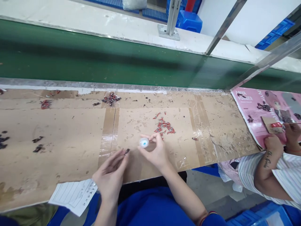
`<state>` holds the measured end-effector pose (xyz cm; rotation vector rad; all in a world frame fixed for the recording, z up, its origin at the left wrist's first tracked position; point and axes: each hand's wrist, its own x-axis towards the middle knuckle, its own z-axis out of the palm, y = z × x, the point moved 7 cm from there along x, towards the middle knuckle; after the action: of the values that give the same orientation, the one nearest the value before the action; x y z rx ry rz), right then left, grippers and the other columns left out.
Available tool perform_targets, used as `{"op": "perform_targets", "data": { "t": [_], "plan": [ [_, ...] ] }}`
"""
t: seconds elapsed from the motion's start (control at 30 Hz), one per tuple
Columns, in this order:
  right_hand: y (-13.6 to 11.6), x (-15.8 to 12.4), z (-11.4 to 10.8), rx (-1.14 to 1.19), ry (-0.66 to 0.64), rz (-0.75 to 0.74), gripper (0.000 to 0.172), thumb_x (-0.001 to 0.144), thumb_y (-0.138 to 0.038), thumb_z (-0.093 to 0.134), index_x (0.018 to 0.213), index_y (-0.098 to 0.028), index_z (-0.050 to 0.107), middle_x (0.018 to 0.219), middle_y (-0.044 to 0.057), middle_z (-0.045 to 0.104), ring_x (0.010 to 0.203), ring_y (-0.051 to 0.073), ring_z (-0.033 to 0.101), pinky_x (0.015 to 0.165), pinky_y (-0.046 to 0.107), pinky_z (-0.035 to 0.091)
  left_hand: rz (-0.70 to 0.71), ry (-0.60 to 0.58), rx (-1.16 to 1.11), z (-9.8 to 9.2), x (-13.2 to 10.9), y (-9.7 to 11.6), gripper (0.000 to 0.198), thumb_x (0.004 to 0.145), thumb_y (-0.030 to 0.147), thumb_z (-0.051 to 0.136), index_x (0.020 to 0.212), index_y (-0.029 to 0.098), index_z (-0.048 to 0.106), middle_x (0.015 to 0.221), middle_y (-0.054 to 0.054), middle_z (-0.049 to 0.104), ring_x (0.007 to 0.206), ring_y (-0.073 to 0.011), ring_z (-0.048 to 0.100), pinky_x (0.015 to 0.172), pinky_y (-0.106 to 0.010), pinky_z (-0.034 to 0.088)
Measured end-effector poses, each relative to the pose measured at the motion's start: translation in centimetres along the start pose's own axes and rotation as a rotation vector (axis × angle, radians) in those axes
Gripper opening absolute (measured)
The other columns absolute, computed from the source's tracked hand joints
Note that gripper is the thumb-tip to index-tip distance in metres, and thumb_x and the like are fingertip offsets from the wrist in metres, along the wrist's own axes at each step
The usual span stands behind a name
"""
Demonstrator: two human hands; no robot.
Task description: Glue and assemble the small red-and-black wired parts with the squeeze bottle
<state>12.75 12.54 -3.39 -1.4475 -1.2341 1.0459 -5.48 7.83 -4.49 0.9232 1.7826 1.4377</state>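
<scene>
My right hand (155, 151) is closed in a pinch round a small clear round part with a blue centre (144, 142), held just above the cardboard-covered bench (70, 147). My left hand (110, 174) sits lower and to the left, fingertips pinched on a tiny dark piece (127, 151). A loose pile of small red pieces (164, 126) lies on the cardboard just beyond my right hand.
Dark and red pieces lie in clusters at the back (111, 98) and far left (2, 138). A lined paper slip (72, 195) overhangs the front edge. A green conveyor belt (94, 59) runs behind. At right, a co-worker's hands (274, 142) work over a pink printed sheet (254, 108).
</scene>
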Motion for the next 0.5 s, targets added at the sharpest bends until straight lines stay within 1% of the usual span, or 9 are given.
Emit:
{"op": "perform_targets", "data": {
  "t": [0.07, 0.13, 0.17, 0.23, 0.27, 0.33, 0.37, 0.43, 0.5],
  "plan": [
    [0.4, 0.0, 0.6, -0.089, -0.030, 0.035, 0.035, 0.070, -0.023, 0.074, 0.087, -0.028, 0.044, 0.107, 0.007, 0.077, 0.104, 0.025, 0.071, 0.091, 0.041, 0.053, -0.106, 0.080, -0.043, -1.3, 0.1, -0.1, 0.031, 0.060, 0.032, 0.085, 0.087, 0.017, 0.076, 0.086, -0.006, 0.078, 0.078, -0.0207, 0.074, 0.089, -0.035, 0.062],
    [0.7, -0.3, 0.0, -0.155, -0.040, 0.031, 0.038, 0.069, -0.024, 0.077, 0.095, -0.027, 0.051, 0.111, 0.006, 0.075, 0.110, 0.025, 0.069, 0.093, 0.042, 0.052, -0.169, 0.111, -0.073, -2.1, 0.4, -0.2, 0.032, 0.059, 0.032, 0.086, 0.086, 0.018, 0.076, 0.087, -0.005, 0.078, 0.082, -0.0212, 0.075, 0.096, -0.038, 0.058],
    [0.7, -0.5, -0.7, -0.174, -0.039, 0.016, 0.040, 0.069, -0.024, 0.079, 0.101, -0.027, 0.054, 0.112, 0.006, 0.074, 0.111, 0.025, 0.068, 0.094, 0.041, 0.052, -0.186, 0.108, -0.089, -2.3, 0.5, -0.2, 0.032, 0.060, 0.032, 0.086, 0.086, 0.018, 0.076, 0.087, -0.004, 0.078, 0.083, -0.0212, 0.075, 0.099, -0.039, 0.057],
    [0.7, -0.9, -3.1, -0.215, 0.013, -0.022, 0.038, 0.073, -0.027, 0.076, 0.107, -0.026, 0.060, 0.112, 0.006, 0.073, 0.108, 0.024, 0.067, 0.094, 0.041, 0.052, -0.196, 0.069, -0.115, -2.3, 0.6, -0.2, 0.030, 0.061, 0.032, 0.085, 0.087, 0.019, 0.077, 0.087, -0.003, 0.078, 0.083, -0.0203, 0.075, 0.101, -0.040, 0.055],
    [0.8, -0.9, -4.7, -0.245, 0.074, -0.032, 0.031, 0.077, -0.028, 0.072, 0.107, -0.026, 0.063, 0.109, 0.007, 0.073, 0.105, 0.024, 0.068, 0.093, 0.041, 0.051, -0.188, 0.051, -0.128, -2.2, 0.7, -0.2, 0.029, 0.062, 0.032, 0.084, 0.087, 0.020, 0.076, 0.086, -0.003, 0.078, 0.081, -0.0196, 0.075, 0.100, -0.039, 0.055],
    [1.0, -0.9, -8.3, -0.331, 0.254, -0.025, 0.017, 0.085, -0.031, 0.064, 0.100, -0.025, 0.068, 0.103, 0.008, 0.073, 0.102, 0.025, 0.066, 0.093, 0.044, 0.050, -0.159, 0.009, -0.149, -1.8, 0.6, -0.1, 0.026, 0.063, 0.031, 0.083, 0.085, 0.020, 0.076, 0.084, -0.003, 0.078, 0.079, -0.0186, 0.075, 0.096, -0.035, 0.058],
    [1.2, -0.8, -9.8, -0.380, 0.333, -0.012, 0.016, 0.086, -0.033, 0.063, 0.098, -0.024, 0.070, 0.101, 0.009, 0.073, 0.102, 0.027, 0.064, 0.093, 0.046, 0.048, -0.143, -0.012, -0.155, -1.6, 0.5, 0.0, 0.024, 0.064, 0.031, 0.083, 0.084, 0.020, 0.076, 0.084, -0.003, 0.078, 0.077, -0.0181, 0.075, 0.093, -0.033, 0.059],
    [1.6, -0.2, -11.6, -0.468, 0.410, 0.014, 0.019, 0.084, -0.037, 0.067, 0.094, -0.022, 0.072, 0.099, 0.011, 0.072, 0.101, 0.030, 0.062, 0.093, 0.049, 0.047, -0.112, -0.056, -0.157, -1.2, 0.1, 0.2, 0.021, 0.065, 0.031, 0.083, 0.082, 0.020, 0.076, 0.086, -0.003, 0.078, 0.076, -0.0175, 0.075, 0.088, -0.030, 0.061],
    [2.0, 0.6, -12.2, -0.527, 0.405, 0.030, 0.019, 0.080, -0.039, 0.070, 0.087, -0.021, 0.073, 0.095, 0.012, 0.070, 0.098, 0.031, 0.062, 0.090, 0.048, 0.047, -0.092, -0.104, -0.146, -0.7, -0.3, 0.4, 0.020, 0.066, 0.032, 0.082, 0.081, 0.019, 0.076, 0.088, -0.004, 0.078, 0.075, -0.0180, 0.075, 0.083, -0.028, 0.063]
  ]
}}
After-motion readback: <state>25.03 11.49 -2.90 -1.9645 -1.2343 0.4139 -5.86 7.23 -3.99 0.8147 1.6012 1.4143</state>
